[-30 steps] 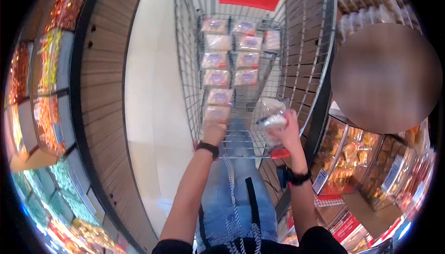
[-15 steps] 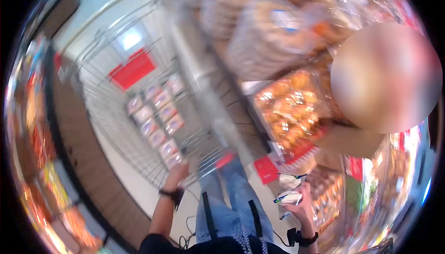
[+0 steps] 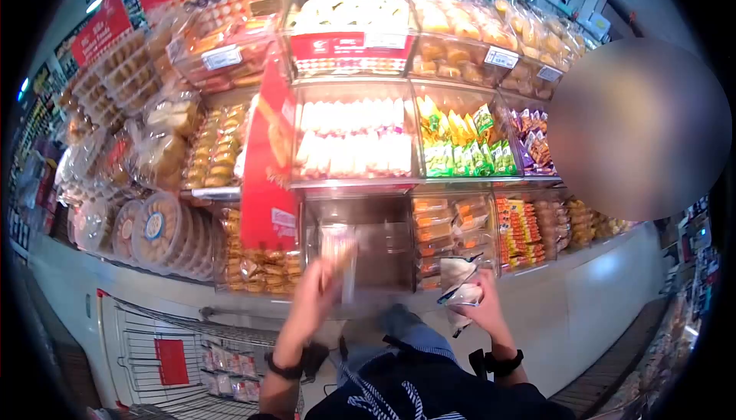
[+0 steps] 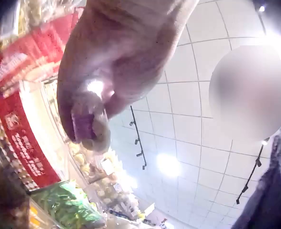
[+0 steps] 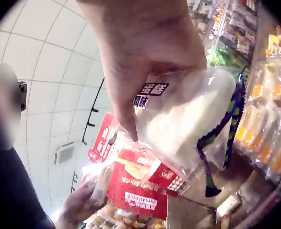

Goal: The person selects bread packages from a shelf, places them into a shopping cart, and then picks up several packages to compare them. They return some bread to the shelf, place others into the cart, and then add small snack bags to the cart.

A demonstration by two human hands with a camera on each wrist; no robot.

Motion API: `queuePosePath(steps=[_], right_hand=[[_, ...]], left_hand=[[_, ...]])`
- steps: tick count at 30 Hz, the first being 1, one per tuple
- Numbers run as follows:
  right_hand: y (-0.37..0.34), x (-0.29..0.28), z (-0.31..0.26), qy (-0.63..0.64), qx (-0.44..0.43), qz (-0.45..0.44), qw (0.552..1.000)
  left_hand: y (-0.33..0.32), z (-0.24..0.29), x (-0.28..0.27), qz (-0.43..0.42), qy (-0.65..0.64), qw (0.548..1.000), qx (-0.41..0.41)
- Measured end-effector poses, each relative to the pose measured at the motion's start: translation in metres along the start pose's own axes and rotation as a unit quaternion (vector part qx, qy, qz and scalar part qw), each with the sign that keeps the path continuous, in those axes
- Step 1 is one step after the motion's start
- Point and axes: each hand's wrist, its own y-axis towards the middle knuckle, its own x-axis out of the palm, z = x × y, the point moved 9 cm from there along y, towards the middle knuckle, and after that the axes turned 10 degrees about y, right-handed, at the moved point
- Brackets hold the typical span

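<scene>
My right hand grips clear-wrapped white cakes, one packet overlapping another. In the right wrist view the upper cake packet shows dark printed characters and a blue-green crimped edge. My left hand holds up a small clear packet, blurred in the head view. Seen from the left wrist, thumb and fingers pinch this packet, which has a purple patch; the palm side hides much of it. Both hands are in front of a brown display bin. Another packet lies low inside that bin.
Tiered bins of wrapped baked goods rise ahead, with green snack packs and round tubs. A red sign hangs left of the brown bin. The shopping cart stands at lower left, with rows of packets inside.
The view has swung right from the cart to the shelves. My left hand has left the cart's near end and now holds a packet at the bin. My right hand has kept its packets.
</scene>
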Motion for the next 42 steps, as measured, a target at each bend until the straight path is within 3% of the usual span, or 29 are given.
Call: queuePosePath(steps=[1, 2, 4, 7, 9, 13, 15, 17, 20, 23, 24, 27, 28, 29, 31, 32, 35, 36, 37, 38, 40, 41, 42], right_hand=[[0.006, -0.015, 0.007, 0.005, -0.003, 0.012, 1.0], [0.014, -0.027, 0.021, -0.001, 0.039, 0.0, 0.999], [0.028, -0.056, 0.032, 0.045, 0.046, 0.021, 0.998], [0.046, -0.084, 0.08, 0.145, 0.104, 0.023, 0.984], [0.057, -0.095, 0.099, 0.176, 0.124, 0.019, 0.976], [0.085, -0.118, 0.09, 0.111, 0.054, 0.023, 0.992], [0.094, -0.12, 0.095, 0.131, 0.074, 0.012, 0.989], [0.095, -0.117, 0.116, 0.165, 0.1, 0.012, 0.981], [0.093, -0.12, 0.118, 0.18, 0.101, 0.035, 0.978], [0.088, -0.125, 0.11, 0.16, 0.088, 0.057, 0.981], [0.085, -0.126, 0.107, 0.152, 0.086, 0.065, 0.982], [0.076, -0.124, 0.101, 0.22, 0.094, 0.091, 0.967], [0.073, -0.125, 0.097, 0.209, 0.086, 0.105, 0.968], [0.069, -0.128, 0.094, 0.196, 0.077, 0.119, 0.97], [0.061, -0.132, 0.094, 0.164, 0.069, 0.134, 0.975], [0.054, -0.133, 0.1, 0.145, 0.074, 0.136, 0.977], [0.042, -0.14, 0.09, 0.125, 0.068, 0.175, 0.974], [0.036, -0.142, 0.089, 0.139, 0.074, 0.201, 0.967], [0.035, -0.147, 0.076, 0.106, 0.077, 0.211, 0.969], [0.034, -0.151, 0.064, 0.073, 0.081, 0.22, 0.969], [0.028, -0.153, 0.066, 0.068, 0.091, 0.237, 0.965], [0.025, -0.153, 0.067, 0.066, 0.097, 0.244, 0.963], [0.024, -0.153, 0.064, 0.057, 0.095, 0.247, 0.963]], left_hand=[[0.032, 0.016, 0.007, 0.018, -0.038, 0.999, -0.008], [0.059, 0.014, 0.024, -0.026, -0.132, 0.987, -0.083], [0.11, 0.017, 0.049, 0.01, -0.257, 0.965, -0.052], [0.154, 0.022, 0.08, 0.026, -0.35, 0.929, -0.114], [0.175, 0.022, 0.099, 0.001, -0.335, 0.931, -0.144], [0.202, -0.011, 0.113, 0.016, -0.312, 0.926, -0.211], [0.211, -0.02, 0.102, 0.099, -0.301, 0.901, -0.297], [0.234, -0.069, 0.097, 0.067, -0.27, 0.914, -0.296], [0.255, -0.066, 0.105, 0.048, -0.366, 0.864, -0.343], [0.292, -0.072, 0.125, -0.108, -0.443, 0.839, -0.298], [0.302, -0.063, 0.127, -0.06, -0.434, 0.846, -0.303], [0.324, -0.021, 0.14, -0.109, -0.408, 0.869, -0.257], [0.337, -0.028, 0.14, -0.098, -0.323, 0.908, -0.248], [0.34, -0.02, 0.157, -0.172, -0.324, 0.898, -0.243], [0.365, -0.034, 0.164, -0.134, -0.24, 0.939, -0.205], [0.368, -0.037, 0.162, -0.07, -0.258, 0.942, -0.202], [0.42, -0.107, 0.165, -0.036, 0.009, 0.977, -0.209], [0.403, -0.063, 0.159, -0.024, 0.007, 0.979, -0.204], [0.419, -0.061, 0.158, 0.028, 0.062, 0.991, -0.119], [0.421, -0.072, 0.165, 0.059, 0.057, 0.992, -0.091], [0.431, -0.072, 0.166, 0.159, 0.221, 0.961, 0.049], [0.438, -0.083, 0.177, 0.09, 0.226, 0.97, 0.0], [0.418, -0.04, 0.169, 0.02, 0.23, 0.972, -0.05]])
